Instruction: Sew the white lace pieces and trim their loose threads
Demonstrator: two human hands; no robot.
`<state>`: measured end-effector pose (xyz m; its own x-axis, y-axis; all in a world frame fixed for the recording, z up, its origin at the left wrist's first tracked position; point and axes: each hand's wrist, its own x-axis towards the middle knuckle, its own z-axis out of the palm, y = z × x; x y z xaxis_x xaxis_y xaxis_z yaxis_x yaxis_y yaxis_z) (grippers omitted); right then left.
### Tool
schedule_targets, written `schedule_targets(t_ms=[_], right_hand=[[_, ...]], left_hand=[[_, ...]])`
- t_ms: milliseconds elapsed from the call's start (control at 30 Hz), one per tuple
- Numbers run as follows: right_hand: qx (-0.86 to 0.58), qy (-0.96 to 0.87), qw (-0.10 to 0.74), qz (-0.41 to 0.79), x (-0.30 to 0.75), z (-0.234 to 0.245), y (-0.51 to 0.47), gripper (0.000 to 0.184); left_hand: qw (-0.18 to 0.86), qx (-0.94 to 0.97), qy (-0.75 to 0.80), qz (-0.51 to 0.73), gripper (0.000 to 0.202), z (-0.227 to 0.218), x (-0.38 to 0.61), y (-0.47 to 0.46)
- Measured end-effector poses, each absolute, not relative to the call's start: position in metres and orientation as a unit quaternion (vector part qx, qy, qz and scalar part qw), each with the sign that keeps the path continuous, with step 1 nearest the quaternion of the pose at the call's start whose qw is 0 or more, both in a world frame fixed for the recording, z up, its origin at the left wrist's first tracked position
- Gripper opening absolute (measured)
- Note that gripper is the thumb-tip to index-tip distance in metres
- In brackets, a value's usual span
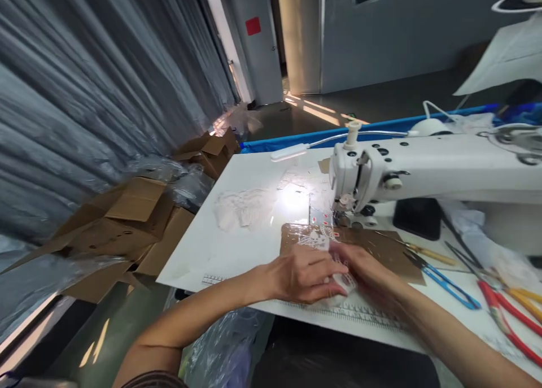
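A piece of white lace (315, 239) lies over a brown board at the near side of the sewing machine (440, 170), with part of it bunched between my hands. My left hand (311, 274) is closed, its fingers and thumb pinching the lace near the table's front edge. Close beside it, my right hand (353, 258) is closed on the lace too, its fingertips partly hidden behind the left hand. Both hands sit just in front of the machine's needle area.
More white lace (245, 208) lies on the white table (203, 238). To the right are a phone (417, 217), an awl (432, 255), blue snips (455, 286) and red-handled scissors (503, 314). Cardboard boxes (131, 221) stand left of the table. A ruler strip (359, 313) runs along the front edge.
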<state>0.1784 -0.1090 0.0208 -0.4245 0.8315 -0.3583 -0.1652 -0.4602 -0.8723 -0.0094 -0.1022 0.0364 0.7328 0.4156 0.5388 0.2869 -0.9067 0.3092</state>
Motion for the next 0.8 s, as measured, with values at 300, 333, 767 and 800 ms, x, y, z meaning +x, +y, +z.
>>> schedule_targets(t_ms=[300, 333, 767, 800], right_hand=[[-0.283, -0.605, 0.081, 0.740, 0.201, 0.036, -0.108, 0.018], [-0.262, -0.600, 0.069, 0.753, 0.207, 0.038, -0.105, 0.020], [-0.676, -0.661, 0.169, 0.278, 0.237, 0.027, -0.050, 0.031], [-0.669, -0.668, 0.170, 0.278, 0.236, 0.028, -0.050, 0.032]], left_hand=[[0.358, 0.904, 0.180, 0.149, 0.051, 0.050, -0.021, -0.076], [0.374, 0.896, 0.195, 0.141, 0.047, 0.049, -0.024, -0.075], [0.112, 0.899, 0.356, 0.230, 0.036, 0.016, -0.037, -0.052], [0.091, 0.912, 0.325, 0.234, 0.033, 0.014, -0.033, -0.054]])
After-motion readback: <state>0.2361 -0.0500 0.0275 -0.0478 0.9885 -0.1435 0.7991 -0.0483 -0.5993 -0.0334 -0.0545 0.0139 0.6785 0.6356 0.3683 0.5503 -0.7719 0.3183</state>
